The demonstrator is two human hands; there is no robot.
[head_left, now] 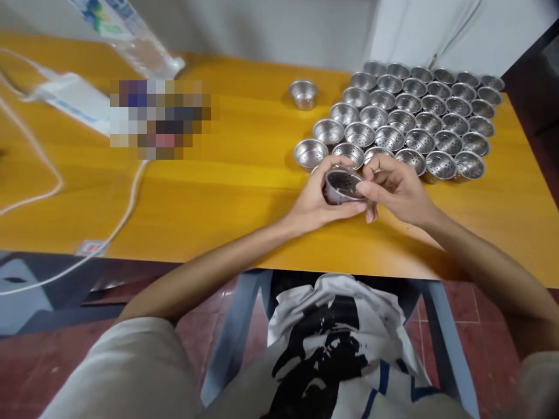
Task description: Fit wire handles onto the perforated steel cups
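lone metal cup (303, 95) off by itself on the counter (227, 186) | left hand (315, 198) wrapped round the perforated cup (343, 185), so it's the nearer one | that cup's mouth-up between both hands, no real long axis | right hand (399, 189) half-curled at its right rim, can't tell if pinching tbh | rows of cups (409, 103) just behind

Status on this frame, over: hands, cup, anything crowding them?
Left hand gripping perforated metal cup; right hand at its rim. Cup rows close beyond both hands. Lone cup apart, left of rows.
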